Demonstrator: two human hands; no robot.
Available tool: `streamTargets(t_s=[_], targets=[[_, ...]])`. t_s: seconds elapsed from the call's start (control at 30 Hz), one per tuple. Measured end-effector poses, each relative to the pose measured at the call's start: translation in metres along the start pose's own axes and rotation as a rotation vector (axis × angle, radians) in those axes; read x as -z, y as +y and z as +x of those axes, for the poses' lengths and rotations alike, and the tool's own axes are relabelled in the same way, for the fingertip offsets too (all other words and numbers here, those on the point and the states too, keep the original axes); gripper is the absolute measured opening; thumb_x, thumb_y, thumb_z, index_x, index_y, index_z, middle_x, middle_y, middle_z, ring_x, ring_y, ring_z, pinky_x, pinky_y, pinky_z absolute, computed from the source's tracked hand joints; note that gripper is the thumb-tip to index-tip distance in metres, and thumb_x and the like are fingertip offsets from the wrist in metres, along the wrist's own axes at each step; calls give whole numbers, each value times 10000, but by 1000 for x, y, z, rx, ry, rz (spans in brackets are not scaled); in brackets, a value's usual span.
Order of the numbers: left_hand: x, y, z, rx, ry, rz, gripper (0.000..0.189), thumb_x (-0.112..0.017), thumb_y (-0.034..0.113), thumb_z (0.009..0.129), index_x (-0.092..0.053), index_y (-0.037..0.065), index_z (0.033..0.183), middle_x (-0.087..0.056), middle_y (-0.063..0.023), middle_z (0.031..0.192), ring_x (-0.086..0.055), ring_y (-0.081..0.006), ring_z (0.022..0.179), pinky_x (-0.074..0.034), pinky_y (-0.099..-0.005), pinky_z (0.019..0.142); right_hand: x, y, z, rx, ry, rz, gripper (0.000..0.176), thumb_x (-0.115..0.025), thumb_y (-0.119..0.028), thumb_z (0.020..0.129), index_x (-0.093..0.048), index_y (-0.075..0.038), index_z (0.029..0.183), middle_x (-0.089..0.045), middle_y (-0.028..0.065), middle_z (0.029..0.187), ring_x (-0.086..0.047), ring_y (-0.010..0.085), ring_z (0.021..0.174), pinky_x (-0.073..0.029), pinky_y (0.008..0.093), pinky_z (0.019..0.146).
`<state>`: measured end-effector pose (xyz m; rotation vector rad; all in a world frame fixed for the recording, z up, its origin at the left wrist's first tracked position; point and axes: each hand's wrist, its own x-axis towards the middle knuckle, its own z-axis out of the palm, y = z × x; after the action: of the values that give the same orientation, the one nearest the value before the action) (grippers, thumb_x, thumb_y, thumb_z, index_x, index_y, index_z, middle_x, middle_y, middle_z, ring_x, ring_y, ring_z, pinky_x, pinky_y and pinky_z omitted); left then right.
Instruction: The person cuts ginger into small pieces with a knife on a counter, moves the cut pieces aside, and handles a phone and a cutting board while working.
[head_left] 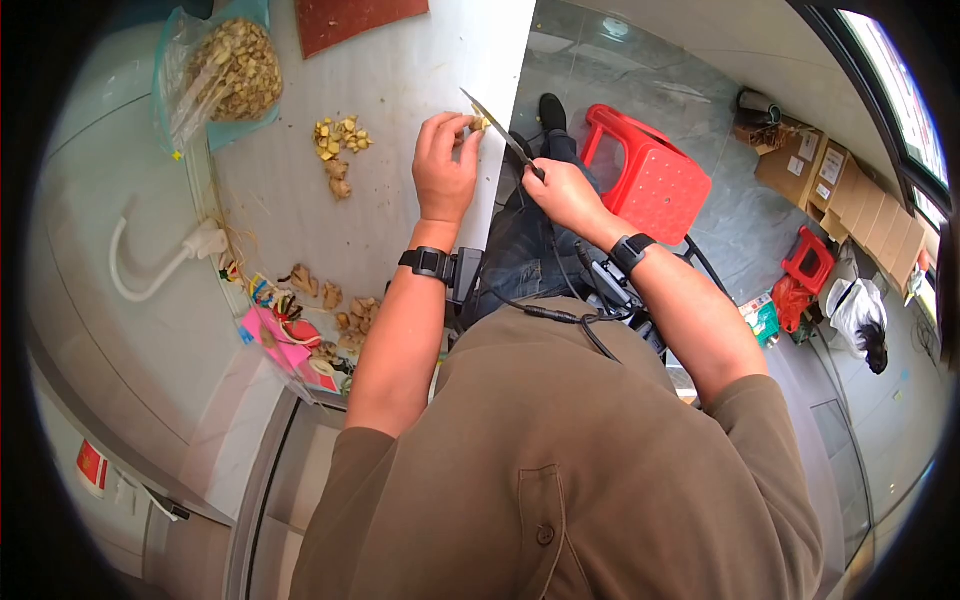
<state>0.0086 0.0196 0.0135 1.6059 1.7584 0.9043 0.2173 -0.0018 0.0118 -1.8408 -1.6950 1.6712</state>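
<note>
My left hand (445, 165) pinches a piece of ginger (478, 124) near the table's right edge. In my right hand (570, 198) is the dark handle of a knife (492, 117). Its blade slants up and left, right against the ginger or just beside it; the exact contact is too small to tell. On the white table (390, 70), left of my left hand, lies a small heap of cut ginger chunks (340, 137). Below that heap rests a whole knob of ginger (339, 180).
A plastic bag of ginger pieces (238, 70) lies at the table's upper left, near a reddish-brown board (355, 20). More ginger roots (355, 322) sit by my left forearm. A red stool (660, 185) stands on the floor to the right, with cardboard boxes (800, 165) beyond.
</note>
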Motion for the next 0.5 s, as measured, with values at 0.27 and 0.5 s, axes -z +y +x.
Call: streamTargets(t_s=[0.27, 0.5], targets=[[-9, -4, 4, -20, 2, -12, 145, -816, 38, 965, -754, 31, 1096, -731, -97, 1173, -746, -269, 967, -639, -365, 827, -2, 4, 0, 16, -3, -14, 355, -594, -289, 1037, -735, 37, 1049, -743, 324, 1001, -724, 520, 976, -576, 555, 893], [-10, -3, 5, -66, 31, 0, 123, -807, 18, 959, -745, 26, 1065, -738, -109, 1128, -750, -288, 927, -634, -377, 818, -1, 2, 1, 7, -52, -41, 348, -591, -272, 1020, -734, 46, 1021, -743, 334, 990, -727, 525, 984, -574, 570, 902]])
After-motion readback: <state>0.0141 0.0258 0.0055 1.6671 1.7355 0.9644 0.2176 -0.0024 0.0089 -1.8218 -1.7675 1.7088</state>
